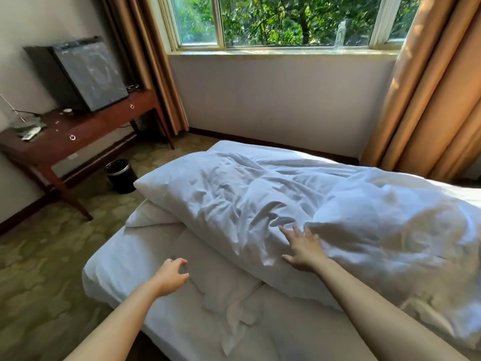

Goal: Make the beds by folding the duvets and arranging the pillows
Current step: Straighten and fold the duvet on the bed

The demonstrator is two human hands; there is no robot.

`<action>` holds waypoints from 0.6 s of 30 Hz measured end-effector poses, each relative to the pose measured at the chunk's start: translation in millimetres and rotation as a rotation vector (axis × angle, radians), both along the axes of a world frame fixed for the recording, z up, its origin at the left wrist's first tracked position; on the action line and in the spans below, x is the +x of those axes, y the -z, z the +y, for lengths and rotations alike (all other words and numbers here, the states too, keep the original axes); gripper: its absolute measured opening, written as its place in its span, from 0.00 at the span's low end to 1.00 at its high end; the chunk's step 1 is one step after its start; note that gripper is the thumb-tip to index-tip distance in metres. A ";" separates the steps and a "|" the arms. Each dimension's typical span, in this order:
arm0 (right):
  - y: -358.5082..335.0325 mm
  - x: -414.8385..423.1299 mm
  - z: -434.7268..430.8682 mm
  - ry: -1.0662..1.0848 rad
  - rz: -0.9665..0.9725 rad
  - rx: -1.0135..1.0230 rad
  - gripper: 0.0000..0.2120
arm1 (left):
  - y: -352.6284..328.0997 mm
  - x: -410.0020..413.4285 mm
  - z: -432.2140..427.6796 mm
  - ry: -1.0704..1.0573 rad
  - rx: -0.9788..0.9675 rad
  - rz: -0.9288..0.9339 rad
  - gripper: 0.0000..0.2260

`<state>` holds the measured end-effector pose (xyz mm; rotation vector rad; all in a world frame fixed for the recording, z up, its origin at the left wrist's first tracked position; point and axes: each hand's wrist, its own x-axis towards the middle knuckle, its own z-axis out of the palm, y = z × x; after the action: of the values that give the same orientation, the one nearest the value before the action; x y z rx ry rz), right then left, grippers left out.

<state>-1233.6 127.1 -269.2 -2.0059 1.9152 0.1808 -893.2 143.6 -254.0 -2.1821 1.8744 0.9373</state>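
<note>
right hand [303,250]: open, fingers spread and straight, palm down on the near edge of the duvet [247,199]. fingertips press into the fabric and the thumb points left along the fold. no grip, just flat contact.

left hand [170,276]: fingers loosely curled, thumb and index close together, nothing held. it sits over the bare sheet [197,319], well apart from the duvet edge. cannot tell whether it touches the sheet or hangs just above it.

duvet: white, heavily creased, lying as a thick long roll across the bed from the left foot corner off to the right of frame. its right part is blurred. the near edge rests on the sheet, and the sheet in front of it is wrinkled, with a seam running under the duvet. a smaller white bulge [149,216] pokes out under the duvet's left end; pillow or duvet corner, cannot tell.

surroundings: wooden desk [78,134] against the left wall with a black box-shaped appliance [86,74] on it, black bin [121,175] on the carpet beside the desk leg, tan curtains [426,100] either side of the window [286,19], clear bottle [341,35] on the sill.
</note>
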 end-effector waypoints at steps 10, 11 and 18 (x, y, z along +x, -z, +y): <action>38.4 37.2 -57.9 0.023 0.208 0.136 0.41 | 42.2 56.7 -100.4 -0.143 0.095 0.189 0.18; 40.1 34.6 -59.7 0.044 0.232 0.098 0.40 | 45.1 56.1 -112.0 -0.190 0.113 0.243 0.17; 56.6 57.1 -86.3 0.265 0.218 0.147 0.21 | 82.7 74.8 -215.7 -0.500 0.274 0.641 0.21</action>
<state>-1176.6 40.8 -325.8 -1.6772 2.2077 0.4728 -818.4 -72.1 -336.7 -2.3860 1.2425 2.0461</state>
